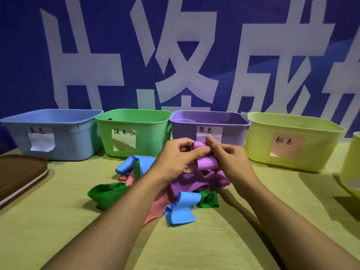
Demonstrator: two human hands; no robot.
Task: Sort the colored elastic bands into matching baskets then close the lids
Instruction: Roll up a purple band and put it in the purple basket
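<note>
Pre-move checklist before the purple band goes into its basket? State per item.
1. Grip: left hand and right hand both pinch the purple elastic band above the pile: ok.
2. Band free of the pile: its lower end meets other purple bands; cannot tell.
3. Target: purple basket, labelled, sits directly behind the hands: ok.
4. Basket open: no lid on it, interior visible: ok.
5. Path: nothing stands between the hands and the purple basket's rim: ok.
6. Lids for closing: only one brown lid in view, at the left edge; the rest cannot tell.
</note>
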